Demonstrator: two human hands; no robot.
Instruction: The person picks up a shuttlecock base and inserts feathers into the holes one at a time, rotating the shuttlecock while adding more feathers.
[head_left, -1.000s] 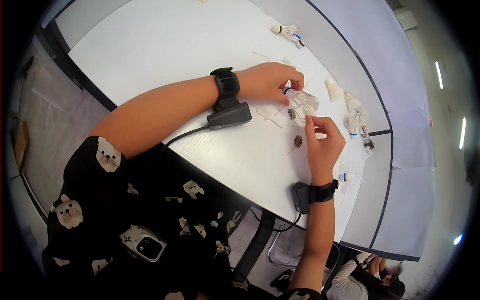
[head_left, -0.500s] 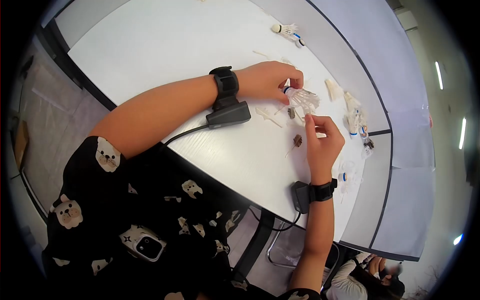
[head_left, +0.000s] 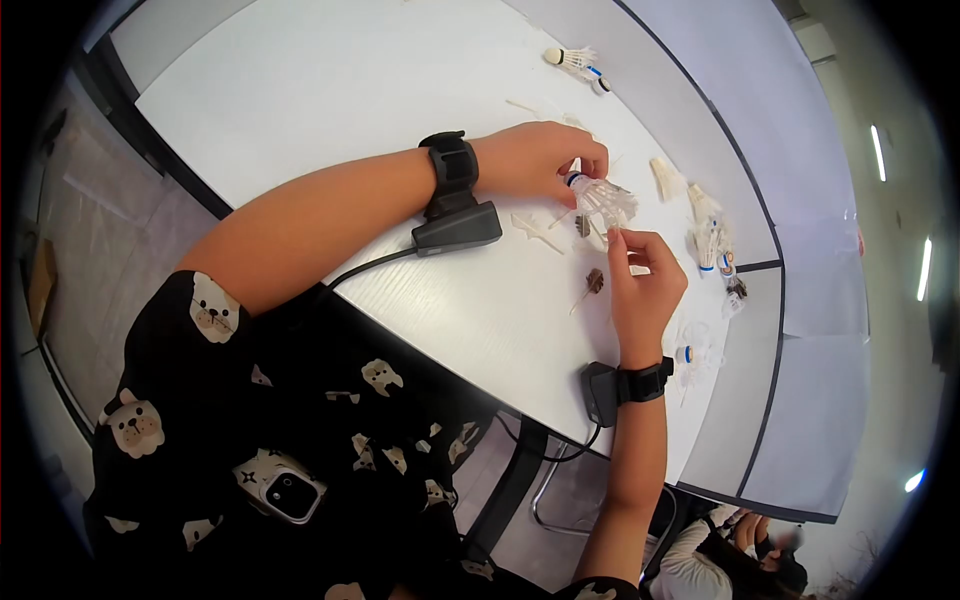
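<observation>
Head view, looking down at a white table, and both hands meet over one shuttlecock held just above the tabletop near its far edge. The left hand has its fingers curled and pressed onto the cork end, thumb and forefinger pinching the blue-banded base, so the feather skirt fans out toward the other hand. The right hand comes up from below, thumb and forefinger tips closed together on what looks like a single feather at the skirt's rim, the remaining fingers loosely folded. Around them lie loose white feathers on the table, a small dark scrap just beside the right hand, more stripped pieces beyond, and another shuttlecock well apart at the far end. A black strap with a wired box sits on each wrist. By my reading, the step in hand is working one feather at the skirt, and doing it well calls for a firm anchor on the cork, a grip low on the quill rather than the soft vane, and a straight pull along the shaft so it does not snap or crush its neighbours.
</observation>
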